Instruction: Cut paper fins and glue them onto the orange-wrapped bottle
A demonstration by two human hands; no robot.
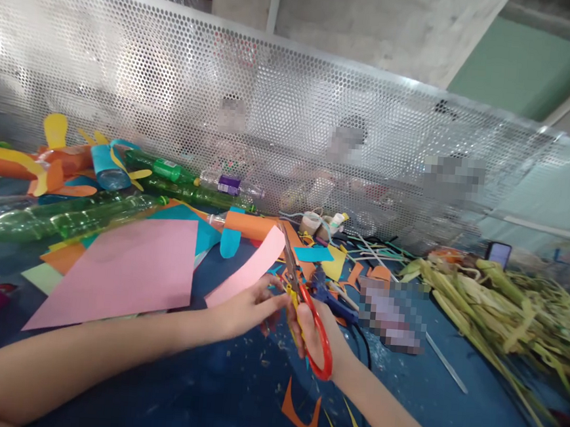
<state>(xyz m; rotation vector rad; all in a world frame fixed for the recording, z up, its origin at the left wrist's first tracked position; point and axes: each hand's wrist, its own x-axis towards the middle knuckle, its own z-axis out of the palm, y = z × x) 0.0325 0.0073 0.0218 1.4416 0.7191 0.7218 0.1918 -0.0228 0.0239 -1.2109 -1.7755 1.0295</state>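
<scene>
My right hand (pixel 317 334) grips a pair of scissors (pixel 327 355) with red and yellow handles. Their metal blades point up and away from me. Close beside it, my left hand (pixel 252 306) has its fingers curled at the lower edge of a pink paper strip (pixel 248 270), and its thumb and forefinger come near the yellow part of the scissors. The strip's upper end lies by the blades. Left of the hands, a large pink paper sheet (pixel 137 268) rests on other coloured sheets. Just behind my right hand is a dark blue glue gun (pixel 339 305).
Green plastic bottles (pixel 67 219) and paper-wrapped bottles lie at the left. Orange paper scraps (pixel 301 412) are on the blue table (pixel 192 384) in front. Dry corn husks (pixel 499 309) pile up at the right. A perforated metal screen (pixel 283 108) stands behind, with people beyond it.
</scene>
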